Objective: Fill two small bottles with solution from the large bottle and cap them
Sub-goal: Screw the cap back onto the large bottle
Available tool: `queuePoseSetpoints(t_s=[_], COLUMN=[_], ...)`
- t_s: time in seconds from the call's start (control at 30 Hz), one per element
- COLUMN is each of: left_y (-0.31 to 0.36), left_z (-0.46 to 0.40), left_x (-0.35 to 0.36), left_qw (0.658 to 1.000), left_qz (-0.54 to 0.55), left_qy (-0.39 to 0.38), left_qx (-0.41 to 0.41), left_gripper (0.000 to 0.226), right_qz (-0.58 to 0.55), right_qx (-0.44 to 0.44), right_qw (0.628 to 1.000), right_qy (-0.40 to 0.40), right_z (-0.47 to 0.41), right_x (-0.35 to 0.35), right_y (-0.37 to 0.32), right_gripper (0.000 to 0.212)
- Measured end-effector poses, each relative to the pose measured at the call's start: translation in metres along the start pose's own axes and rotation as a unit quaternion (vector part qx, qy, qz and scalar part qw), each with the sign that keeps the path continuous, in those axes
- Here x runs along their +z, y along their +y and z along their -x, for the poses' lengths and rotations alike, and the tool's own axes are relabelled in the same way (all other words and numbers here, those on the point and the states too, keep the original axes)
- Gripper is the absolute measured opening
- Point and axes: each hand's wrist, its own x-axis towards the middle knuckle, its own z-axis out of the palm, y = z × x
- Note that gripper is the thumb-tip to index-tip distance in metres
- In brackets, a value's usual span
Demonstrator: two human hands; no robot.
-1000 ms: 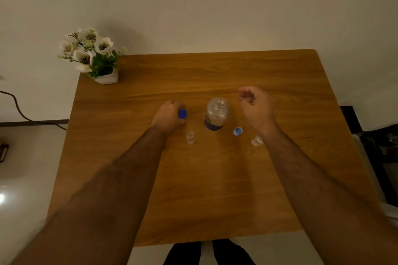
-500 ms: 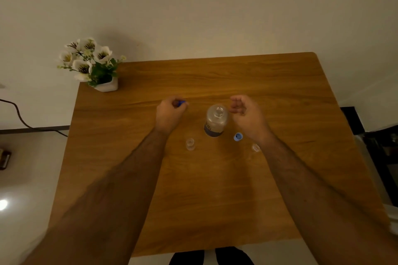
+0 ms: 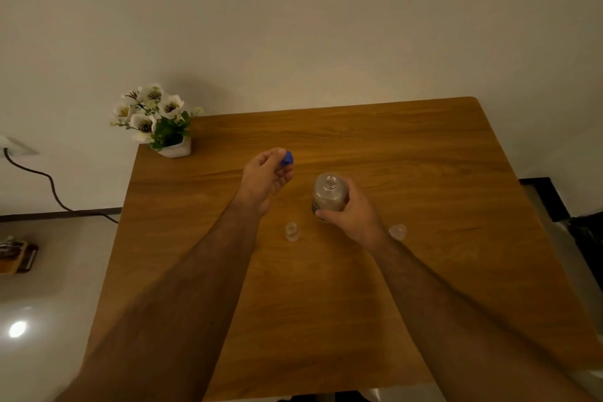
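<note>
The large clear bottle [image 3: 329, 192] stands uncapped near the middle of the wooden table [image 3: 408, 287]. My right hand [image 3: 350, 214] is wrapped around its lower body from the right. My left hand [image 3: 268, 177] hovers to the left of the bottle and pinches the dark blue cap [image 3: 287, 158] between its fingertips. One small clear bottle [image 3: 291, 231] stands open on the table below my left hand. The other small bottle [image 3: 397, 231] stands just right of my right wrist. The light blue small cap seen earlier is hidden behind my right hand.
A white pot of white flowers [image 3: 156, 122] sits on the table's far left corner. A black cable [image 3: 49, 183] runs down the wall at left. A small object [image 3: 16, 256] lies on the floor at far left.
My right hand has moved left and closed around the large bottle. My left hand has lifted the dark blue cap up and away from the bottle.
</note>
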Motion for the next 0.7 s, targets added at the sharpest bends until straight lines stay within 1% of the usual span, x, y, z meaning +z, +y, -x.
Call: queuePoseSetpoints(t_s=[0.17,0.23,0.33,0.43,0.6,0.7], left_y=[0.016,0.025,0.043,0.073,0.147,0.193], left_z=[0.013,0.02,0.033,0.046,0.076,0.102], left_x=[0.008,0.012,0.018,0.027,0.052,0.068], left_qw=[1.0,1.0,0.999,0.998,0.992,0.986], left_qz=[-0.003,-0.017,-0.022,-0.022,-0.035,-0.019], left_qy=[-0.022,-0.024,-0.019,-0.02,-0.031,-0.043], left_qx=[-0.004,0.007,0.025,0.056,0.114,0.158], left_gripper=[0.018,0.017,0.017,0.017,0.023,0.023], right_qz=[-0.01,-0.005,0.002,0.004,0.011,0.014], right_qx=[-0.029,-0.035,-0.066,-0.096,-0.157,-0.194], right_qw=[0.999,0.999,0.996,0.994,0.985,0.976], right_qy=[0.024,0.038,0.054,0.059,0.076,0.095], right_z=[-0.002,-0.002,-0.001,0.002,0.01,0.02], right_x=[-0.007,-0.015,-0.032,-0.052,-0.091,-0.115], right_y=[-0.015,-0.032,-0.062,-0.099,-0.173,-0.219], right_gripper=[0.074,0.077,0.074,0.07,0.065,0.063])
